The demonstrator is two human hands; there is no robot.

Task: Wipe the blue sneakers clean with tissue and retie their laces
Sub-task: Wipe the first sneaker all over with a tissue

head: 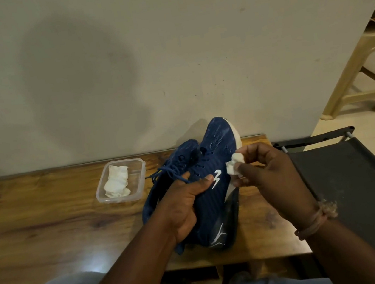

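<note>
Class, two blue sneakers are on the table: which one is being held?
The nearer sneaker, showing a white logo on its side: the left hand grips it. The other sneaker lies behind it on the wooden table, untouched.

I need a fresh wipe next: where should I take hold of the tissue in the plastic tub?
Probably pinch the tissue wad at its raised, crumpled middle, coming straight down from above; the clear tub walls block a side approach, and its top is open.

Bare table (48, 224) lies left of the tub (138, 192); a dark chair (346, 182) crowds its right edge.
</note>
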